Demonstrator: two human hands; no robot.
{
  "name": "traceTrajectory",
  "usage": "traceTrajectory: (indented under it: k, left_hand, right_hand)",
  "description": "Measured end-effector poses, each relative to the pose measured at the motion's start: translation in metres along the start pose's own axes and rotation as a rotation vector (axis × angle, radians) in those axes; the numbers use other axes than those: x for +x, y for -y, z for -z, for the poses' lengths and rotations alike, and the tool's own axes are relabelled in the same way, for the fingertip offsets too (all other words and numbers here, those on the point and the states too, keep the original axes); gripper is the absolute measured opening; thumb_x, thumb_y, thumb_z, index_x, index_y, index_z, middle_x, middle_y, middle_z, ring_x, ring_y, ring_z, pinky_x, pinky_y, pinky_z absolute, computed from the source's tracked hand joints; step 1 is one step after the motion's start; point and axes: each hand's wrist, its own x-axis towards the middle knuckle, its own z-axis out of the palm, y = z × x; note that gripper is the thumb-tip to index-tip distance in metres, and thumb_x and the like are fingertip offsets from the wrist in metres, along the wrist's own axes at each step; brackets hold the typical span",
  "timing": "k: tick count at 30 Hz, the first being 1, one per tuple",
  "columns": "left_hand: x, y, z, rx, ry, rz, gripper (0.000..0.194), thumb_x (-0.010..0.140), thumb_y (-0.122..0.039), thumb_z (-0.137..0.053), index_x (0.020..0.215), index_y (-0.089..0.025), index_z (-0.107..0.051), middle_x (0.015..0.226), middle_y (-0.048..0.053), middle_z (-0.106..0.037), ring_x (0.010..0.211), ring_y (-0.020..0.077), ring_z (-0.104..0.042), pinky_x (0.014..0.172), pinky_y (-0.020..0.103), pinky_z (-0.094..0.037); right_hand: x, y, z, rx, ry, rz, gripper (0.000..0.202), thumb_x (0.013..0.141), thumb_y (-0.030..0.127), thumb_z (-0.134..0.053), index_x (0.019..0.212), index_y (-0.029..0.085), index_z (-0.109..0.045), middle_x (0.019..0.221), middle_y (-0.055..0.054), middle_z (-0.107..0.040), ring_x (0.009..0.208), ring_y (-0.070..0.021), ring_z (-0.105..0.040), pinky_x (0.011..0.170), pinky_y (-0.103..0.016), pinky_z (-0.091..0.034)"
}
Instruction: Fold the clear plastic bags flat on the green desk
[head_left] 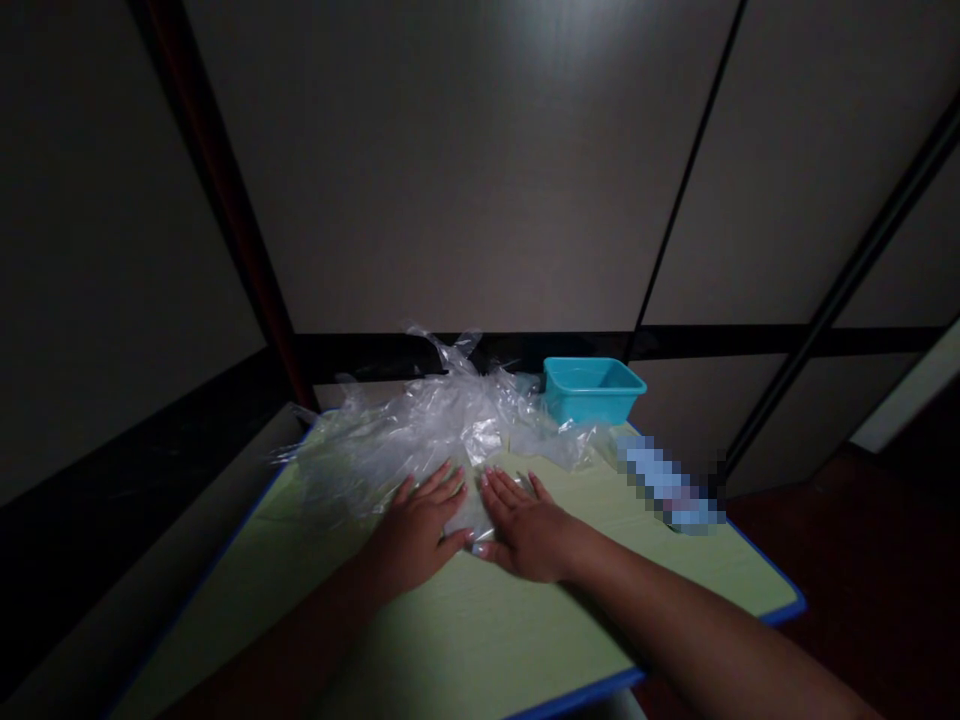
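Both hands lie palm down near the middle of a pale green table (540,640) with a blue edge. My left hand (424,525) has its fingers spread on a piece of clear plastic (466,515). Beside it, my right hand (525,525) rests flat on the right side of the same plastic, fingers stretched out. The two thumbs almost meet. Just beyond the fingers spreads a crumpled heap of clear plastic bags or film (420,430). What lies under the palms is hidden.
A turquoise plastic tub (592,395) stands at the table's back right. A pixelated light-blue item (671,485) lies along the right edge. Large cabinet panels (465,180) rise behind the table, and a dark red floor (847,560) shows at the right.
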Motion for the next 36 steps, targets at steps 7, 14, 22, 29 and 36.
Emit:
traceTrajectory:
  k: [7,14,22,29,36]
  left_hand:
    - [0.002,0.009,0.000,0.031,-0.255,0.013,0.030,0.079,-0.033,-0.055,0.103,-0.020,-0.065,0.122,0.009,-0.056,0.123,0.0286,-0.037,0.103,0.044,-0.029]
    - [0.001,0.008,0.003,0.051,-0.321,0.121,0.011,0.075,-0.028,-0.056,0.081,-0.020,-0.062,0.108,0.010,-0.059,0.116,0.0315,-0.040,0.096,0.047,-0.032]
    - [0.000,0.009,-0.006,0.053,-0.245,0.237,0.013,0.069,-0.028,-0.064,0.076,-0.021,-0.055,0.108,0.006,-0.058,0.119,0.0312,-0.036,0.094,0.047,-0.028]
    - [0.001,0.010,-0.006,0.063,-0.213,0.256,0.022,0.063,-0.036,-0.069,0.069,-0.020,-0.054,0.111,0.006,-0.057,0.115,0.0296,-0.038,0.091,0.044,-0.030]
    - [0.003,0.007,0.000,0.043,-0.244,0.293,0.021,0.062,-0.035,-0.072,0.068,-0.020,-0.059,0.121,0.008,-0.054,0.118,0.0322,-0.035,0.091,0.046,-0.031]
  right_hand:
    - [0.001,-0.002,0.002,-0.026,-0.044,-0.045,0.080,0.087,0.059,-0.023,0.144,0.007,-0.001,0.148,-0.015,0.005,0.137,-0.0269,0.004,0.103,-0.058,0.009]
    - [0.004,-0.002,-0.003,-0.010,0.012,-0.036,0.080,0.087,0.061,-0.022,0.144,0.009,-0.002,0.148,-0.015,0.001,0.137,-0.0268,0.002,0.103,-0.057,0.009]
    - [0.004,-0.004,-0.005,0.011,0.024,-0.009,0.080,0.087,0.061,-0.021,0.144,0.009,0.000,0.148,-0.014,0.003,0.137,-0.0248,0.002,0.103,-0.057,0.009]
    - [0.004,-0.005,-0.005,0.014,0.042,0.004,0.079,0.087,0.060,-0.024,0.144,0.011,0.001,0.149,-0.013,0.002,0.137,-0.0260,0.002,0.103,-0.058,0.009]
    - [0.004,-0.005,-0.004,0.027,0.052,0.001,0.080,0.087,0.062,-0.023,0.144,0.012,0.001,0.148,-0.012,0.005,0.137,-0.0245,0.003,0.103,-0.057,0.011]
